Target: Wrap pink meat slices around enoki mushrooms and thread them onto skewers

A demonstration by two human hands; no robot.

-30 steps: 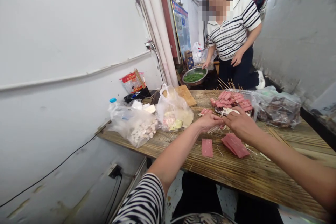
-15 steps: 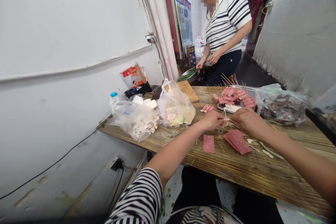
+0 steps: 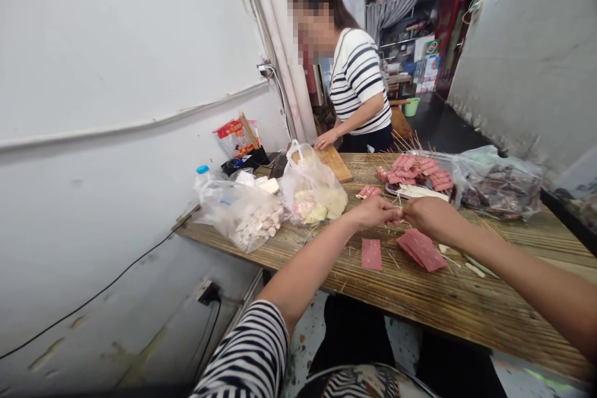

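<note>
Over the table, my left hand (image 3: 379, 211) and my right hand (image 3: 428, 215) meet with fingertips pinched together. Thin white strands that look like enoki mushrooms (image 3: 399, 201) show between them; part is hidden by the fingers. Below my left hand lies a single pink ham slice (image 3: 372, 254). A stack of ham slices (image 3: 421, 250) sits under my right hand. Just beyond the hands are a few ham rolls (image 3: 369, 191). Farther back, skewered ham rolls (image 3: 415, 168) are piled on a tray, with more white enoki (image 3: 422, 191) at its near side.
Plastic bags of pale chunks (image 3: 256, 224) and mixed food (image 3: 317, 202) stand left, near a cutting board (image 3: 336, 163). A bag of dark food (image 3: 504, 189) lies right. Across the wooden table (image 3: 448, 298), a co-worker (image 3: 359, 81) rests a hand on the board.
The co-worker has moved left from the basin of green vegetables, now out of sight, to the cutting board. My hands stay together at the strands, with my right hand turned slightly inward.
</note>
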